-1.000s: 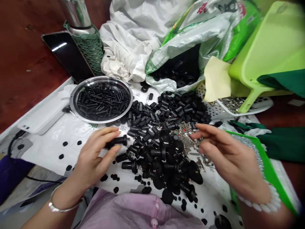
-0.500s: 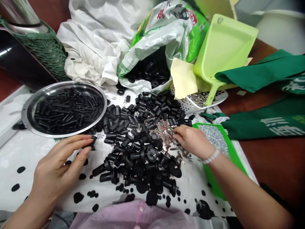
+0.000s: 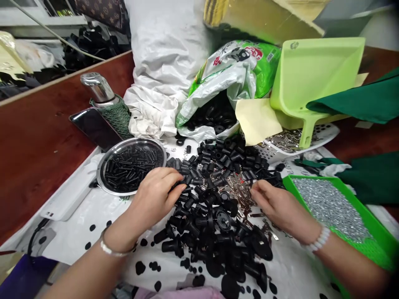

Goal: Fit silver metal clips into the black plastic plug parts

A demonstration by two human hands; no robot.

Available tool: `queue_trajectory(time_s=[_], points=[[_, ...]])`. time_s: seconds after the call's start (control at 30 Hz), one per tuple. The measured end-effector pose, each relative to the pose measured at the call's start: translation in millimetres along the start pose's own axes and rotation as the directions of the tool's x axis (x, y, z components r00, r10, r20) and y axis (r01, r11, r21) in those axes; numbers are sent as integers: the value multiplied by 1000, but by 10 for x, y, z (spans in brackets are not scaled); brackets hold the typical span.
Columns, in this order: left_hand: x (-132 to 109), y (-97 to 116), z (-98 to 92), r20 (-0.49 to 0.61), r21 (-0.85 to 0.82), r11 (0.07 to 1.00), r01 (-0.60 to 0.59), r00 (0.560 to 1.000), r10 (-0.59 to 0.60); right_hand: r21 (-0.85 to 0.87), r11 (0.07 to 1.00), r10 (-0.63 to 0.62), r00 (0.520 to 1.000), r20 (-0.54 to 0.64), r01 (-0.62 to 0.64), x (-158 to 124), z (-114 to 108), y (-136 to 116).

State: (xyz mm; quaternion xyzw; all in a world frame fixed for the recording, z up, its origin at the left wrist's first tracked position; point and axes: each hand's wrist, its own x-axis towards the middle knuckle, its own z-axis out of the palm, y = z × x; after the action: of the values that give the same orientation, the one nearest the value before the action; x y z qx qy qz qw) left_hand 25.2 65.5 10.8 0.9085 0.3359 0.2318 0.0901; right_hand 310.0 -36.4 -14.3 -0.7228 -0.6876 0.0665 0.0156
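A heap of black plastic parts [image 3: 215, 207] lies on a white sheet in front of me. My left hand [image 3: 156, 195] rests on the heap's left edge, fingers curled over a black part; whether it grips it is hidden. My right hand [image 3: 277, 205] is at the heap's right side, its fingers pinched among small silver metal pieces [image 3: 238, 189]. What they pinch is too small to name. A round steel dish [image 3: 131, 166] of black ribbed pieces stands just left of my left hand.
A green tray [image 3: 336, 207] of small silver bits sits at right. Behind the heap are a green-white bag [image 3: 224, 83] of black rings, a lime dustpan [image 3: 311, 74], a white perforated basket [image 3: 299, 139], white sacking, a phone [image 3: 93, 126] and a netted flask [image 3: 106, 101].
The camera has tilted up and back. My left hand has moved right from the sheet onto the heap's edge. My right hand stays among the silver pieces.
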Motion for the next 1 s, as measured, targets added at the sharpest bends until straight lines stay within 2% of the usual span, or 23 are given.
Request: queue_trajectory(time_s=[0.1,0.17,0.37,0.5,0.77,0.87,1.0], points=[[357,52,61,200,140,990,7,979,-35,-4,1000,-23,1000,-5,23,-30,35,-6],[566,75,143,288,218,976,-6,956,-58,-28,999,-41,999,9,41,1,74,-41],[1069,20,420,321,314,949,-8,942,-98,-98,992,-74,993,93,83,150,63,-127],[1298,49,593,353,300,953,-47,933,-65,-89,991,-85,989,119,96,126,39,-94],[1437,195,986,380,284,958,-44,922,-71,-3,997,-77,990,115,77,78,95,14],[1412,170,985,355,226,974,-20,933,-63,36,998,-58,996,75,55,32,18,77],[1370,116,825,273,102,991,87,956,-112,77,997,-17,999,48,13,-64,-50,192]])
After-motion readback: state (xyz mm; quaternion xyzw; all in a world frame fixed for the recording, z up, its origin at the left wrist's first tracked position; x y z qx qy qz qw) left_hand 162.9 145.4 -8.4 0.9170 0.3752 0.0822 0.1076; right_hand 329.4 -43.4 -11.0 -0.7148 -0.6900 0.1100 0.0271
